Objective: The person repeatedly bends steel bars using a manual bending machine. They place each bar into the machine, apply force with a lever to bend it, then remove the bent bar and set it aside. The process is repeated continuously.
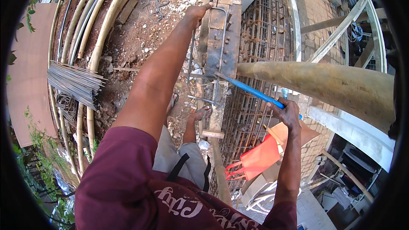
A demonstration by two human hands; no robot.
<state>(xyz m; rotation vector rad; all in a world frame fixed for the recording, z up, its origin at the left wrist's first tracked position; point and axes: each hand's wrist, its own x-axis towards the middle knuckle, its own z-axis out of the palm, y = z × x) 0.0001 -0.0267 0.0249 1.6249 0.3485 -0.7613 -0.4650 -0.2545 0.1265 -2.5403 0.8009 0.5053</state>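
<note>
My left hand [198, 13] is closed on the upper end of a bent steel rod [223, 38], at the far end of a narrow wooden bench [231, 55]. The rod runs down along the bench between short metal pegs [227, 41], and its lower part turns off to the left. My right hand [286, 113] grips the blue handle of a rebar bending bar [251, 90]. This bar slants up and left, its dark head by the rod at the bench's near part. Whether the head hooks the rod, I cannot tell. Another thin rod [190, 57] hangs below my left hand.
A cage of tied rebar [260, 38] lies right of the bench, with a thick bamboo pole [324, 79] crossing above it. An orange-red bag [257, 157] lies near my right forearm. At left are a bundle of cut rods [76, 83] and long bamboo poles [104, 30].
</note>
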